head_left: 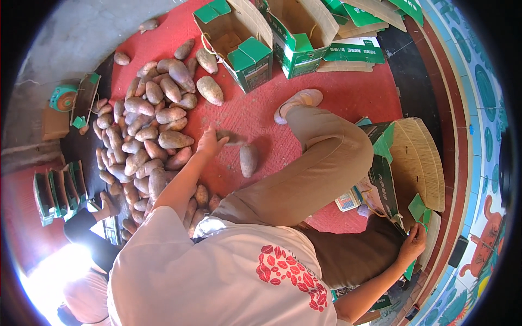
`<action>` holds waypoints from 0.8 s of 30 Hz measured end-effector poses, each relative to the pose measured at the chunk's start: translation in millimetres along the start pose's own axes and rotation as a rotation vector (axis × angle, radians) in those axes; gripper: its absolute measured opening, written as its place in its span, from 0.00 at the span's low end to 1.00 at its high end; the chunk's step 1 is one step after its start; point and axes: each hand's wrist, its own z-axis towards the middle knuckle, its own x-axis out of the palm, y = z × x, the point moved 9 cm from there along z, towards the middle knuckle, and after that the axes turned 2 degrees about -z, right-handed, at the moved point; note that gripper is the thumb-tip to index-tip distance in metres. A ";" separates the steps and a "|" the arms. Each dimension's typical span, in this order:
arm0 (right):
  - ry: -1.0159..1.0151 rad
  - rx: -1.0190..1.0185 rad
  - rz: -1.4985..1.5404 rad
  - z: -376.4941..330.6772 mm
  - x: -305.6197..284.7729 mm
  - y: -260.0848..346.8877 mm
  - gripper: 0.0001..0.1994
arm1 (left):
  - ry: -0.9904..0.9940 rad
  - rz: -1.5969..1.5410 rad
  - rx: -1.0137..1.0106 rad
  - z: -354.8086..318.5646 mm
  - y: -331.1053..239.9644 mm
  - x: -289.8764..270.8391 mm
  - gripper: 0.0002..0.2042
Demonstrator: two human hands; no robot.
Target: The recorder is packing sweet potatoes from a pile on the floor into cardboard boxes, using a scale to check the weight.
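My left hand (211,144) reaches over the red mat beside a heap of sweet potatoes (175,139). Its fingers are apart and nothing shows in them. Just off the fingertips is a blurred brownish sweet potato (232,137); whether the hand touches it I cannot tell. Another sweet potato (249,160) lies alone on the mat, nearer my leg. At the right, my right hand (414,244) pinches the green flap of a cardboard box (417,163). That box stands open beside my bent leg, and most of its inside is turned from view.
Two open green-and-brown boxes (255,76) stand at the far side of the red mat (359,89). Flattened cartons (356,51) are stacked beyond them. A small scale (348,201) sits by my knee. Another person (87,296) is at the lower left, near more boxes (60,187).
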 end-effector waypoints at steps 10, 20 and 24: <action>0.004 -0.041 0.017 1.4 1.3 13.6 0.08 | 0.259 0.216 0.285 -17.5 -87.3 83.4 0.29; -0.045 0.012 0.026 -4.1 -8.0 17.4 0.05 | 0.306 0.331 0.401 -12.0 -99.4 118.7 0.28; -0.126 -0.039 0.073 -2.6 -19.9 33.9 0.03 | 0.273 0.307 0.267 0.9 -53.6 83.5 0.29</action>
